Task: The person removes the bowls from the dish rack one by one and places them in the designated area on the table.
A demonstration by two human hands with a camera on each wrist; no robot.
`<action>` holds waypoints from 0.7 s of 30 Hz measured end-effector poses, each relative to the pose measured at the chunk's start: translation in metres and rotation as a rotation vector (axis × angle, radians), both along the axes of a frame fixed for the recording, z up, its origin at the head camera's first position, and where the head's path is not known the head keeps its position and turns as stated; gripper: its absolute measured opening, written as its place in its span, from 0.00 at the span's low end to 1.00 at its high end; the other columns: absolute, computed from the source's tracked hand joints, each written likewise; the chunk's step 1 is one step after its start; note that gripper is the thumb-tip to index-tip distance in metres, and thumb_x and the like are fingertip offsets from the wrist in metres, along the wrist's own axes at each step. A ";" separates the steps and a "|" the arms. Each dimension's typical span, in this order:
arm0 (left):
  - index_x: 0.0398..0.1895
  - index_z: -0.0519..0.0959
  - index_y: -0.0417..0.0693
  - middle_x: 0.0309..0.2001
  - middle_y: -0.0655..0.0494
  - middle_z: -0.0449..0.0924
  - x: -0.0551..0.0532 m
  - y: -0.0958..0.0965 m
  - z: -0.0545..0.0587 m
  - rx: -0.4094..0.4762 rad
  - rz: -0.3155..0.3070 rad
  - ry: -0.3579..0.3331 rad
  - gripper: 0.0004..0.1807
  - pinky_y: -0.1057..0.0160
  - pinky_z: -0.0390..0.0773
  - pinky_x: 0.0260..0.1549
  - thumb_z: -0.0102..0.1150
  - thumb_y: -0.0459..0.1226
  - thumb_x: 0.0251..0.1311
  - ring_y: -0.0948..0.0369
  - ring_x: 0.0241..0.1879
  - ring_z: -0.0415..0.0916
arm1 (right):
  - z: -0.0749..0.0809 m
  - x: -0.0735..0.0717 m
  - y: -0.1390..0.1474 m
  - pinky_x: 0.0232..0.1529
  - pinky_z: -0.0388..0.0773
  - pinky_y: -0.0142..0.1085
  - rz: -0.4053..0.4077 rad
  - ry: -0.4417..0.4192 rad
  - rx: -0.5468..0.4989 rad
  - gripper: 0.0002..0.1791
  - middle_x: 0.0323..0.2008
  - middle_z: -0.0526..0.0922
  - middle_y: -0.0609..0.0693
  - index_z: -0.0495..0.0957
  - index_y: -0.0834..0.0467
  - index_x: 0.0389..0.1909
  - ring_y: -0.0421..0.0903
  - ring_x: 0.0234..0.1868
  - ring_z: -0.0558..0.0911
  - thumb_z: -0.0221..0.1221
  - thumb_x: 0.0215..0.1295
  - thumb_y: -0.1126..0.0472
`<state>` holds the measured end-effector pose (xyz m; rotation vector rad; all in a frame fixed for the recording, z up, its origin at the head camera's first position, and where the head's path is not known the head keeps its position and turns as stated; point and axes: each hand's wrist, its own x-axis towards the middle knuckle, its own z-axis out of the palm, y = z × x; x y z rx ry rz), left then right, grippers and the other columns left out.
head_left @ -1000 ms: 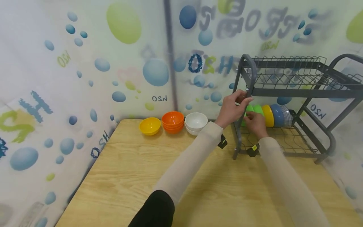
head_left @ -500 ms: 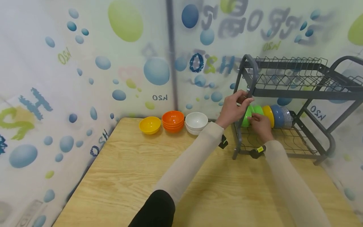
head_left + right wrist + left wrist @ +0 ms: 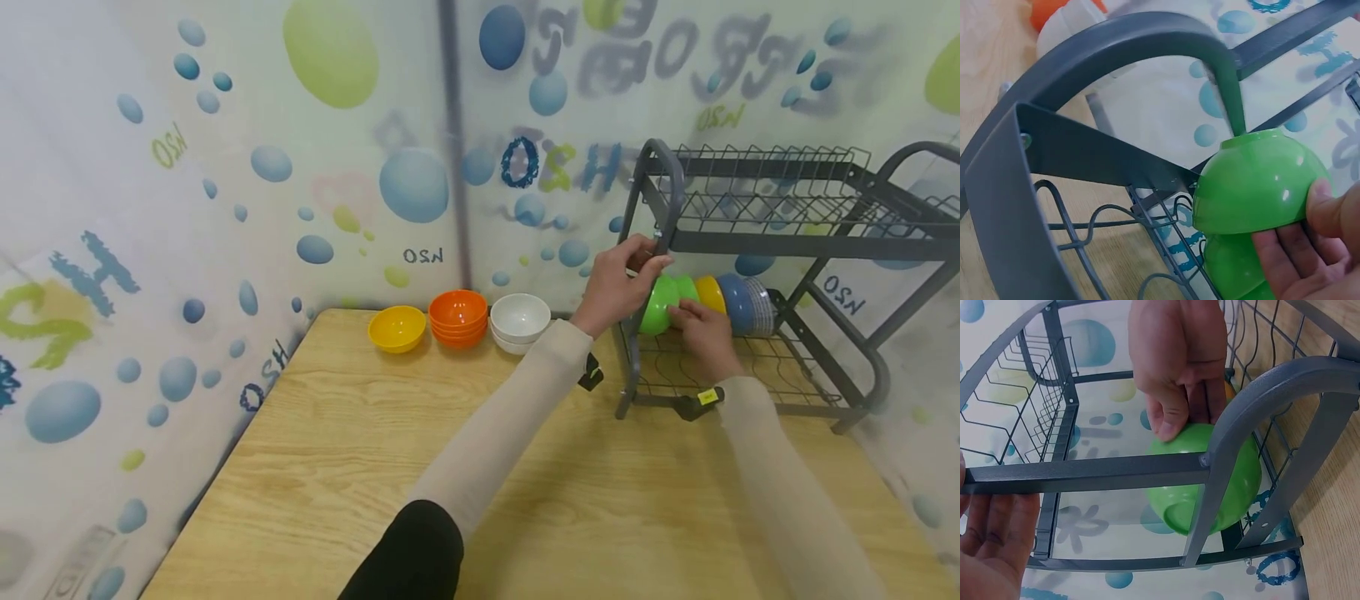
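My left hand (image 3: 618, 283) holds the left end of a grey metal dish rack (image 3: 750, 243); in the left wrist view its fingers (image 3: 1019, 525) curl under the rack's end bar. On the lower shelf my right hand (image 3: 708, 337) pinches the rim of a green bowl (image 3: 656, 310), thumb outside and fingers under the edge in the right wrist view. This bowl stands on its side at the row's left end. Behind it follow another green bowl (image 3: 1229, 265), a yellow bowl (image 3: 710, 293), blue bowls (image 3: 735, 305) and a checked bowl (image 3: 761, 308).
Along the table's back edge stand a yellow bowl (image 3: 397, 330), a stack of orange bowls (image 3: 457, 321) and stacked white bowls (image 3: 520, 321). The wooden table (image 3: 360, 467) meets patterned wall sheeting behind. The rack's upper wire tier (image 3: 780, 200) overhangs the bowl row.
My right hand has shifted to the right along the lower shelf, and more of the leftmost green bowl shows. The left hand stays on the rack.
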<state>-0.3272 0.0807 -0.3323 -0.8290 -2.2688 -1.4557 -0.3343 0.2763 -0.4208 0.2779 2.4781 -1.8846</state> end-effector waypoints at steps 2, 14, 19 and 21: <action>0.50 0.80 0.51 0.40 0.56 0.88 0.000 0.000 0.000 0.000 0.004 -0.001 0.11 0.78 0.77 0.39 0.56 0.45 0.76 0.68 0.40 0.83 | 0.001 0.002 0.003 0.74 0.68 0.44 0.007 -0.003 -0.052 0.37 0.73 0.67 0.59 0.56 0.61 0.79 0.27 0.43 0.78 0.50 0.79 0.45; 0.51 0.80 0.51 0.41 0.55 0.88 0.000 0.000 0.000 -0.004 0.007 -0.012 0.11 0.78 0.77 0.40 0.56 0.45 0.76 0.68 0.41 0.83 | 0.014 0.016 0.013 0.47 0.82 0.22 0.070 0.077 -0.239 0.40 0.45 0.75 0.35 0.55 0.67 0.78 0.28 0.39 0.82 0.56 0.76 0.50; 0.52 0.80 0.50 0.42 0.55 0.88 0.000 0.000 0.000 -0.007 0.003 -0.013 0.12 0.78 0.77 0.40 0.56 0.45 0.76 0.68 0.41 0.84 | 0.020 0.022 0.018 0.43 0.82 0.21 0.096 0.133 -0.211 0.39 0.39 0.82 0.27 0.57 0.70 0.76 0.27 0.37 0.84 0.58 0.75 0.52; 0.52 0.80 0.50 0.41 0.55 0.88 0.000 0.000 0.000 -0.005 0.003 -0.014 0.11 0.78 0.77 0.40 0.56 0.45 0.76 0.68 0.41 0.83 | 0.023 0.025 0.020 0.43 0.81 0.19 0.103 0.160 -0.125 0.38 0.37 0.83 0.24 0.59 0.71 0.75 0.25 0.38 0.84 0.58 0.76 0.52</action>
